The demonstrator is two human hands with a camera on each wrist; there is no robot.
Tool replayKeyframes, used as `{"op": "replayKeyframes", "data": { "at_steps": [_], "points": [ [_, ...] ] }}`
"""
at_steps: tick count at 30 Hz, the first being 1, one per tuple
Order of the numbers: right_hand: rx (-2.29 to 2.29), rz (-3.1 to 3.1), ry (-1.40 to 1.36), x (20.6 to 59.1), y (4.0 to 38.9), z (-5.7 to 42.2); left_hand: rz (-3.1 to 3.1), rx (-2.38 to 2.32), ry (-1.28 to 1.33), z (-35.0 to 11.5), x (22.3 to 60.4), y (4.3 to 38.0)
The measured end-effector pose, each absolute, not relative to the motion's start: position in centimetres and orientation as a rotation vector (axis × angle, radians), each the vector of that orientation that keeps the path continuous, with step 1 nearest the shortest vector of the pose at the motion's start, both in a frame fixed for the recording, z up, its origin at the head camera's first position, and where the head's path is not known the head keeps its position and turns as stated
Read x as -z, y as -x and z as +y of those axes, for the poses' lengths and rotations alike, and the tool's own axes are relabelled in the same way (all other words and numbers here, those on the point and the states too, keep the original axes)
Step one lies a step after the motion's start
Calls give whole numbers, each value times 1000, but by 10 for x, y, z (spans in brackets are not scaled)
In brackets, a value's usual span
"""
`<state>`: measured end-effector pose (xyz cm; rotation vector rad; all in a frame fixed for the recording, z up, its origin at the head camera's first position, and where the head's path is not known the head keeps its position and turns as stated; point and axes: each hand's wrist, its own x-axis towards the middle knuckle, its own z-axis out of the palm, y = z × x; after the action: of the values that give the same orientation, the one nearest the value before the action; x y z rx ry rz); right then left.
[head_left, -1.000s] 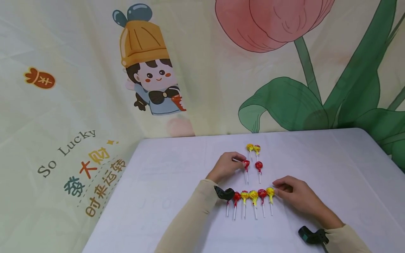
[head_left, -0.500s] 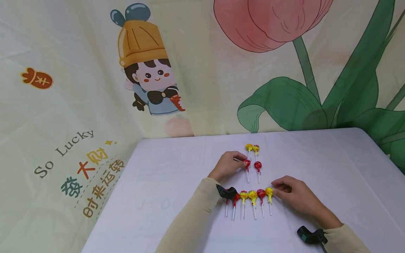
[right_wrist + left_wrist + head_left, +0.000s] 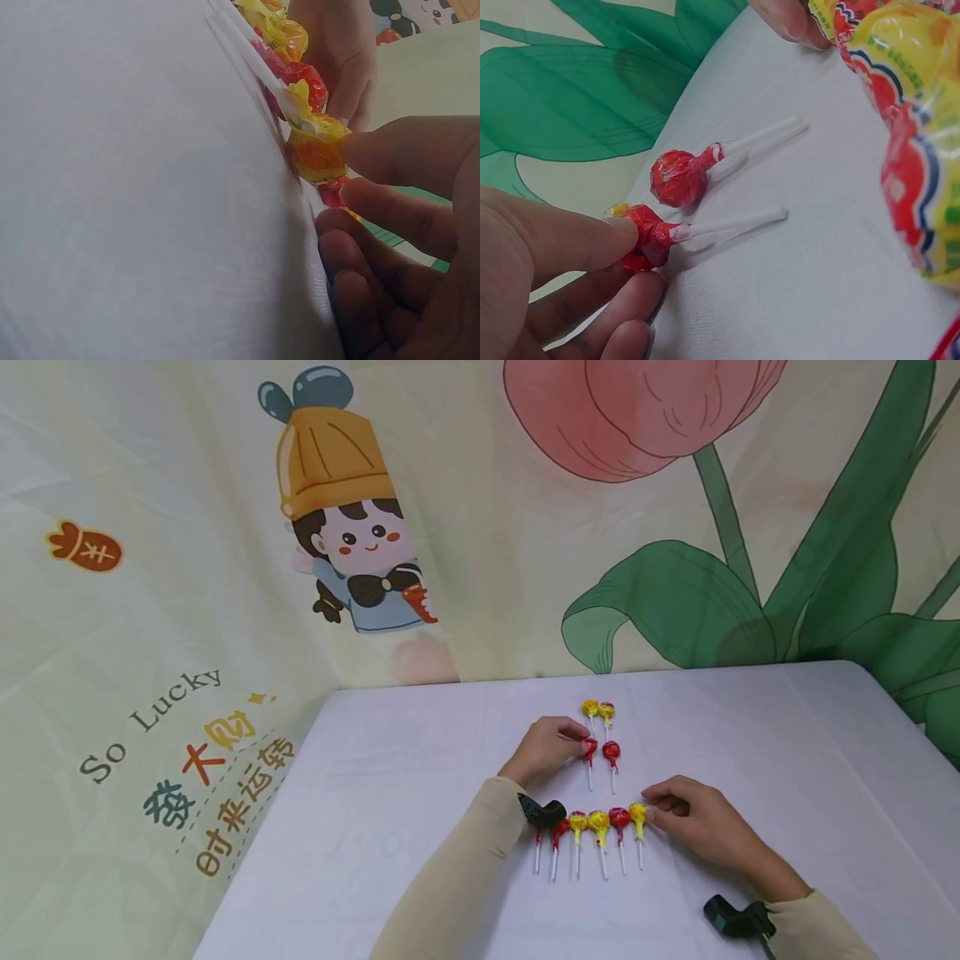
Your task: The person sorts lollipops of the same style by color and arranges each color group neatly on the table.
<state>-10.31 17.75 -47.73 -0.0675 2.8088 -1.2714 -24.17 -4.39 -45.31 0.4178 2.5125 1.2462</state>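
My left hand (image 3: 550,750) pinches the wrapped head of a red lollipop (image 3: 654,241), its white stick pointing toward me along the table. Just right of it lies a second red lollipop (image 3: 611,752), a small gap between the two heads. My right hand (image 3: 699,820) is at the right end of a nearer row, thumb and forefinger at the head of a yellow lollipop (image 3: 319,156). That row runs left through a red lollipop (image 3: 618,817), a yellow one (image 3: 598,823) and several more. The wrist camera on my left arm partly covers the row's left end.
Two yellow lollipops (image 3: 590,708) lie side by side behind the red pair, sticks toward me. All rest on a white-covered table (image 3: 420,760). A printed cloth backdrop (image 3: 480,527) hangs behind the table's far edge.
My left hand has slid the red lollipop slightly right, narrowing the gap to the second red one. My right hand stays at the yellow lollipop.
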Motion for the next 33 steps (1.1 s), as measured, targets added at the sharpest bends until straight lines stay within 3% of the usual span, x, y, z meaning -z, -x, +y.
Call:
{"op": "replayKeyframes", "data": {
  "at_steps": [33],
  "points": [
    [1253, 2794, 127, 477, 102, 179, 2534, -1220, -421, -39, 456, 241]
  ]
}}
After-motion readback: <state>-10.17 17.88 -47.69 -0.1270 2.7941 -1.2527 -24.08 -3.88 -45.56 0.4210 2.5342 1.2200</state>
